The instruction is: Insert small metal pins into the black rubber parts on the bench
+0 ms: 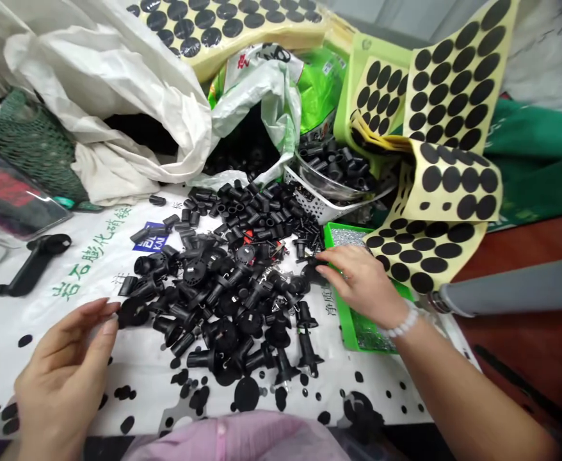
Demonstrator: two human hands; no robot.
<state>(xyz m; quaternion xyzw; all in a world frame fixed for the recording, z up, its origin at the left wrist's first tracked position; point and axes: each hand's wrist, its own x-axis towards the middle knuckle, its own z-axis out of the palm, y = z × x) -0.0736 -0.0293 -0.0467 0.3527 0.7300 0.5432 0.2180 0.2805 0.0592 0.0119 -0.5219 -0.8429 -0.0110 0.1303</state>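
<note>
My left hand [63, 371] is at the left edge of a pile of black plastic parts [223, 288]. Its thumb and fingertips close on the rim of a black flanged plastic part [133, 312]. Across the pile, my right hand [358, 278] pinches another dark flanged part [313, 269] beside the green tray [348, 323]; its fingers partly cover that piece. Many pile pieces are short tubes with a round, flat flange. Short black tubes [262, 214] lie loose behind them.
Small silvery pieces fill the tray. Behind stand a white basket [310, 202], a clear bowl of black tubes [338, 168] and open bags [160, 83]. Sheets of black round stickers [454, 173] hang at right, near a grey tube [511, 288]. A black handle-like piece [31, 266] lies left.
</note>
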